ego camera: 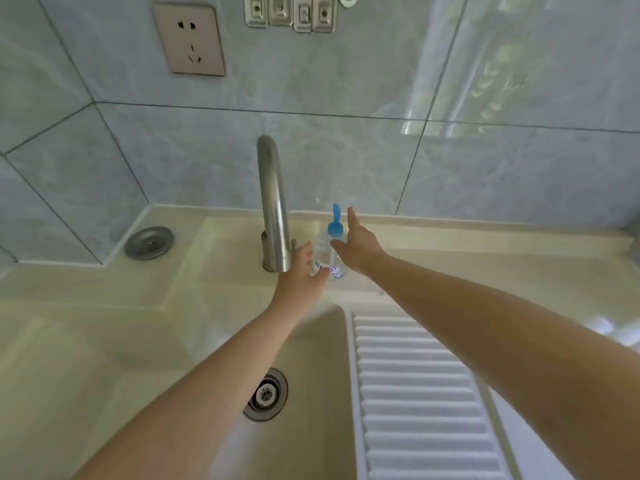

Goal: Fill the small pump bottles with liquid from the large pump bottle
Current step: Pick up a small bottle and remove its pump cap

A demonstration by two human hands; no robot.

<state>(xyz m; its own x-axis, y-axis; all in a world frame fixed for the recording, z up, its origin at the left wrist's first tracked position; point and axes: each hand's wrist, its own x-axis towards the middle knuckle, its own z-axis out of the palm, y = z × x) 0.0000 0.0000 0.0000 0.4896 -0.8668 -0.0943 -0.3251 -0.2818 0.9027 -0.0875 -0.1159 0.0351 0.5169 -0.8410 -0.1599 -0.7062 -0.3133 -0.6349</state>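
Observation:
A clear pump bottle (pixel 329 252) with a blue pump head stands upright on the counter ledge behind the sink, just right of the tap. My left hand (pixel 300 271) reaches in from the left, its fingers at the bottle's lower side near the label. My right hand (pixel 356 244) comes in from the right with fingers stretched out, the thumb against the bottle's shoulder below the blue cap. Whether either hand has a firm hold on the bottle is unclear. No small pump bottles are in view.
A steel tap (pixel 273 202) rises right beside my left hand. The beige sink basin (pixel 311 341) with its drain (pixel 265 394) lies below my arms. A white ribbed washboard (pixel 422 393) slopes at the right. A round steel cover (pixel 149 242) sits on the counter's left; tiled wall stands behind.

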